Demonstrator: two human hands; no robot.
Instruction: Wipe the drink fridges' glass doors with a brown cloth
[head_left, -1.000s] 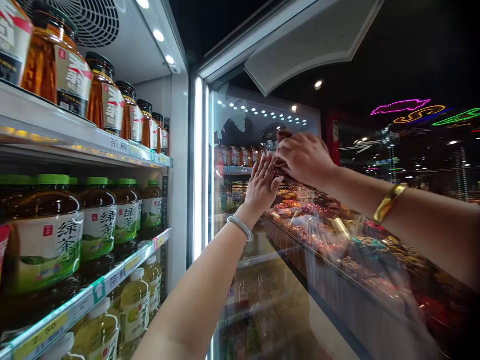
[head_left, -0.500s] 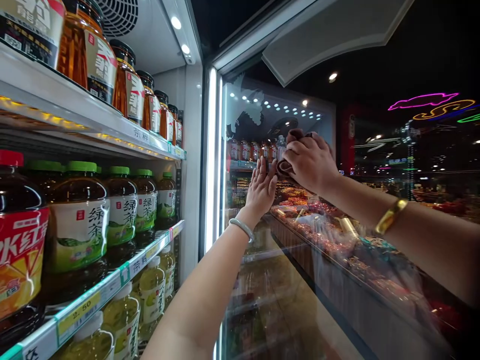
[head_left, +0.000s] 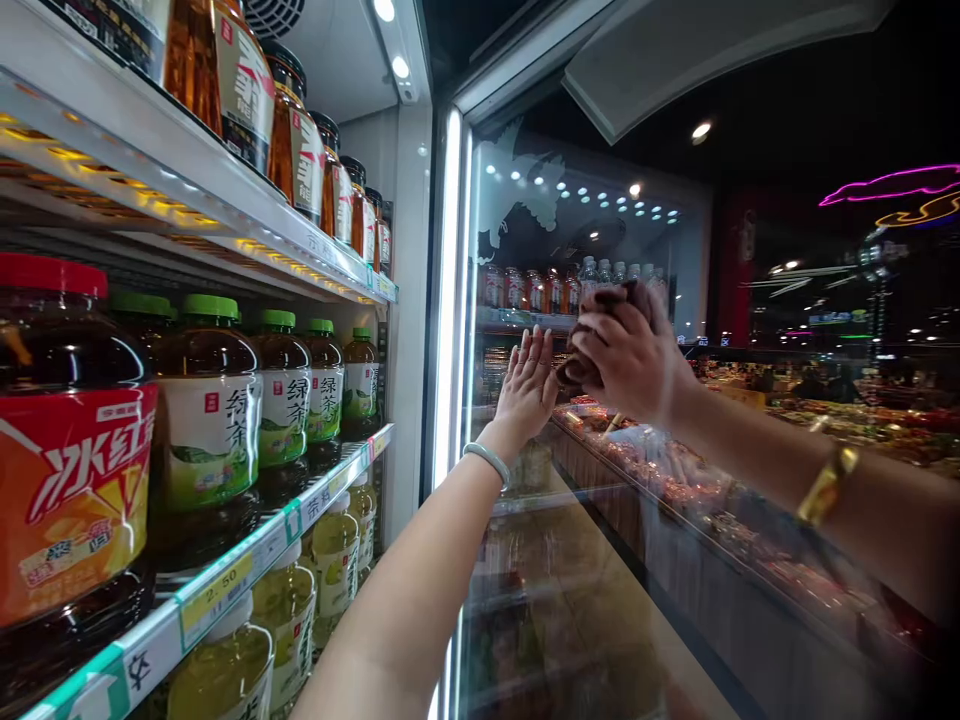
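Note:
My left hand (head_left: 527, 385) lies flat on the glass door (head_left: 540, 570) of a drinks cooler, fingers stretched upward, a pale bangle (head_left: 487, 464) on its wrist. Just to its right, my right hand (head_left: 634, 360) is closed over a bunched dark brown cloth (head_left: 616, 294) that it presses against the same pane. A gold bracelet (head_left: 827, 487) circles that forearm. Some of the cloth is hidden beneath the fingers. Bottles mirrored in the glass show behind both hands.
At the left, cooler shelves hold green-capped tea bottles (head_left: 212, 400), a red-capped bottle (head_left: 75, 440) and amber bottles (head_left: 296, 140). A lit strip (head_left: 448, 290) runs along the door's hinge side. Beyond the glass stands a long display of packaged goods (head_left: 720, 510).
The view has turned a little left, so the shelves sit further right. My right hand and the cloth have shifted slightly down the pane; the left hand stays on the glass.

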